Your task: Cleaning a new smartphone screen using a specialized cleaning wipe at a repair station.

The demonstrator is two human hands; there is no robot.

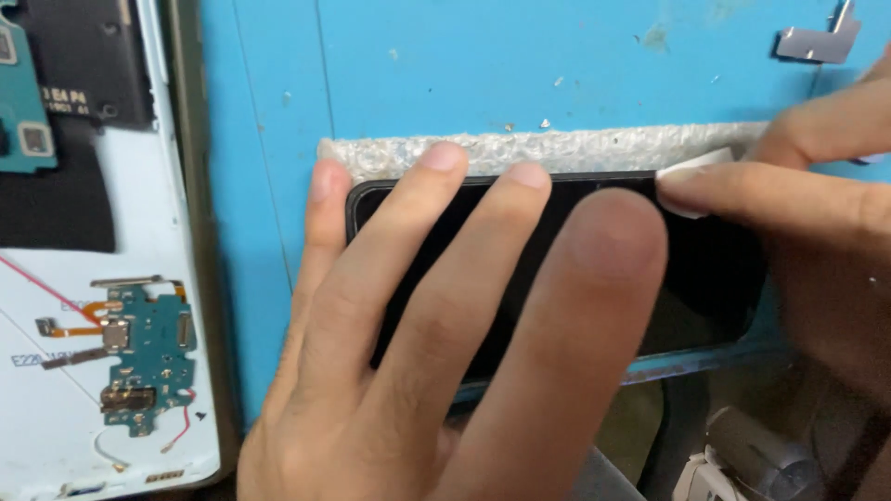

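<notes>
While the left hand (pixel 418 334) presses its spread fingers flat on the phone (pixel 715 278), the right hand (pixel 817 213) pinches a white tab (pixel 691 167) at its top edge.

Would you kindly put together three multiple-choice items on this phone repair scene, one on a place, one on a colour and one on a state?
1. Where does the small green circuit board lie?
A. on the white tray at the left
B. on the phone's screen
C. under the bubble wrap

2. What colour is the work surface?
A. red
B. blue
C. yellow

3. How is the left hand placed?
A. clenched in a fist
B. lifted clear of the phone
C. spread flat on the dark phone

Answers: 1 A, since the board rests on the white tray at the left edge; 2 B, as the mat around the bubble wrap is blue; 3 C, its fingers lie stretched over the screen while the right hand pinches a white tab.
</notes>
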